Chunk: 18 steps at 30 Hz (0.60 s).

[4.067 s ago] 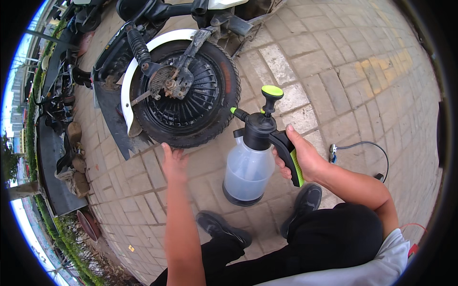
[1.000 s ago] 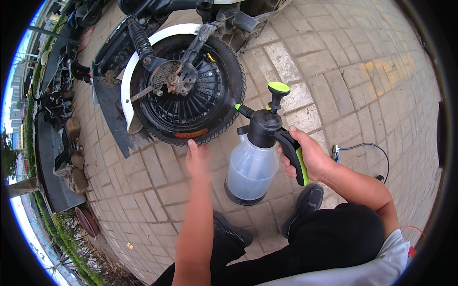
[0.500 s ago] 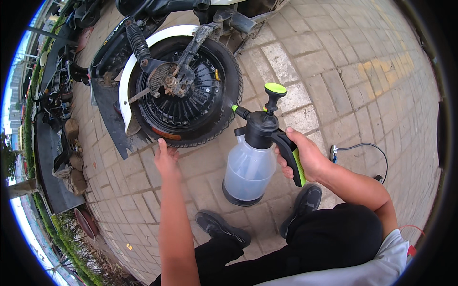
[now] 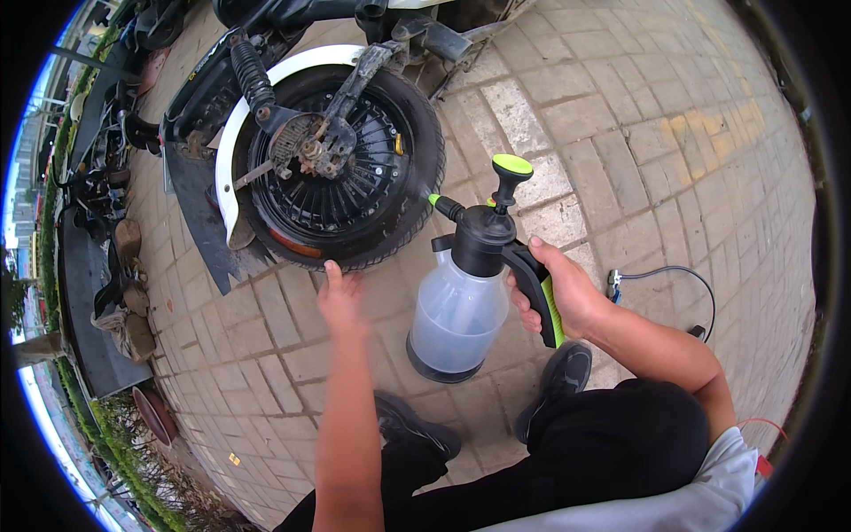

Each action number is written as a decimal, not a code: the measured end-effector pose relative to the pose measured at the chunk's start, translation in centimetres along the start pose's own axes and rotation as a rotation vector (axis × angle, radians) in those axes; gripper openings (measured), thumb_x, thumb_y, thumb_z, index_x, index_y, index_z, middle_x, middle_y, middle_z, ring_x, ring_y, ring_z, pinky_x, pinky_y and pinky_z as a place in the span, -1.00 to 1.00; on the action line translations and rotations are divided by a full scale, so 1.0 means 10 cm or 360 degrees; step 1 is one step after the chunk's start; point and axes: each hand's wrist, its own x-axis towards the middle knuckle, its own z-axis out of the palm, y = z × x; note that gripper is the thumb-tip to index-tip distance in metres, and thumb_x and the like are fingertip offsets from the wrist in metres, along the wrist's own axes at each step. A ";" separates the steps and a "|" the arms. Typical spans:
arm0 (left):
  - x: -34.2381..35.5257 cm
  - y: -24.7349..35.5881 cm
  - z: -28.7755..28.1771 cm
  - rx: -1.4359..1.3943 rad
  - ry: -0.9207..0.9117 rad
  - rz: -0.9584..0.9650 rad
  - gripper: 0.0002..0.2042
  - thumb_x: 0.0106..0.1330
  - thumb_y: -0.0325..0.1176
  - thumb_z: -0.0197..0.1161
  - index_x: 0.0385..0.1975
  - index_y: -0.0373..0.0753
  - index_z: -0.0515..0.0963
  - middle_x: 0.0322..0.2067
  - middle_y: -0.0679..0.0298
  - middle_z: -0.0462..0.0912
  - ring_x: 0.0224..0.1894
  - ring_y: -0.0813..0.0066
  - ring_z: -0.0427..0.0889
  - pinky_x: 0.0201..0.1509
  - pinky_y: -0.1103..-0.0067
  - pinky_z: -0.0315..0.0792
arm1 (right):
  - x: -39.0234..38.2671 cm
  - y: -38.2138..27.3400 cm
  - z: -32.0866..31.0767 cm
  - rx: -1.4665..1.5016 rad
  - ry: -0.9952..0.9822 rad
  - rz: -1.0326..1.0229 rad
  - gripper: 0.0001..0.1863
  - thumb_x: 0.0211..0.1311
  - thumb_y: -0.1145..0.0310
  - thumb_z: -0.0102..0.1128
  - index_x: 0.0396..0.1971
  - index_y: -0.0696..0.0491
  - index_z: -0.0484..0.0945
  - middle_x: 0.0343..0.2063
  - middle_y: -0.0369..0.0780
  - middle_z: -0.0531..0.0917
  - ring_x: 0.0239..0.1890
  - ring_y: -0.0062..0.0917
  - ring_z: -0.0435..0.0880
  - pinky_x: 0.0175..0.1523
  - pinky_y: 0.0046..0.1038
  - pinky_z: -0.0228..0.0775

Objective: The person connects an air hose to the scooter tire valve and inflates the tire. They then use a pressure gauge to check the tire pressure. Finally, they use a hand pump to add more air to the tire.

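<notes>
Right hand [image 4: 567, 293]: fingers wrapped round sprayer [image 4: 461, 306] handle
Left hand [image 4: 343, 303]: blurred, fingers unclenched by tyre [image 4: 405, 222]
Orange marking [image 4: 294, 246]: further left than a second ago

The spray bottle [image 4: 459, 306] has a translucent, rounded body partly filled with liquid, a black head and base, and a green-topped pump knob [image 4: 512, 167] leaning towards 1 o'clock. Its handle [image 4: 545, 310], black and green, sits at 4 o'clock, held in the right grip [image 4: 560, 293]; its green-tipped nozzle [image 4: 433, 199] points to 10, close by the wheel [image 4: 359, 186]. That lies at 10 to 11 from the bottle: black tyre, finned black hub, orange patch at 7, yellow piece at 2. At 6 is the left grip [image 4: 343, 300], blurred, fingertips at the tyre's edge.
</notes>
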 end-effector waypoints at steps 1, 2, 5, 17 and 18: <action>0.04 0.05 -0.04 0.0008 0.0040 -0.0026 -0.34 0.34 0.13 0.26 0.12 -0.41 0.42 -0.13 0.06 0.61 -0.09 0.23 0.62 0.01 0.35 0.43 | 0.00 0.00 0.00 -0.0019 -0.0002 -0.0013 -0.44 0.49 -0.13 -0.24 -0.30 0.14 0.39 -0.67 -0.19 0.44 -0.74 -0.49 0.37 -0.60 -0.42 0.28; 0.07 0.12 -0.09 0.0045 0.0042 0.0024 -0.35 0.34 0.13 0.27 0.11 -0.40 0.42 -0.14 0.07 0.61 -0.09 0.24 0.62 0.01 0.35 0.43 | 0.00 0.00 0.00 -0.0008 -0.0009 -0.0016 -0.44 0.49 -0.13 -0.24 -0.30 0.14 0.39 -0.67 -0.18 0.44 -0.74 -0.49 0.37 -0.60 -0.42 0.28; 0.16 0.32 -0.21 0.0152 0.0030 0.0060 -0.35 0.34 0.13 0.27 0.11 -0.40 0.43 -0.14 0.07 0.62 -0.08 0.24 0.61 0.01 0.35 0.43 | 0.00 0.00 0.01 0.0000 -0.0021 -0.0019 -0.44 0.49 -0.12 -0.25 -0.30 0.14 0.40 -0.66 -0.19 0.44 -0.74 -0.49 0.37 -0.60 -0.42 0.28; 0.23 -0.01 -0.57 0.0046 0.0150 0.0026 -0.55 0.34 -0.04 0.30 -0.04 -0.30 0.44 -0.26 0.13 0.60 -0.27 0.38 0.56 -0.16 0.48 0.46 | -0.03 0.08 -0.03 0.0003 -0.0045 -0.0010 -0.22 0.36 -0.43 -0.31 -0.34 0.11 0.43 -0.66 -0.21 0.41 -0.74 -0.48 0.32 -0.58 -0.40 0.22; 0.25 -0.09 -0.61 0.0098 0.0178 0.0052 -0.63 0.33 -0.13 0.32 -0.11 -0.29 0.45 -0.31 0.17 0.59 -0.33 0.42 0.54 -0.20 0.52 0.45 | -0.04 0.09 -0.04 0.0010 -0.0040 -0.0023 -0.24 0.37 -0.41 -0.26 -0.34 0.11 0.44 -0.65 -0.21 0.41 -0.74 -0.48 0.33 -0.58 -0.40 0.22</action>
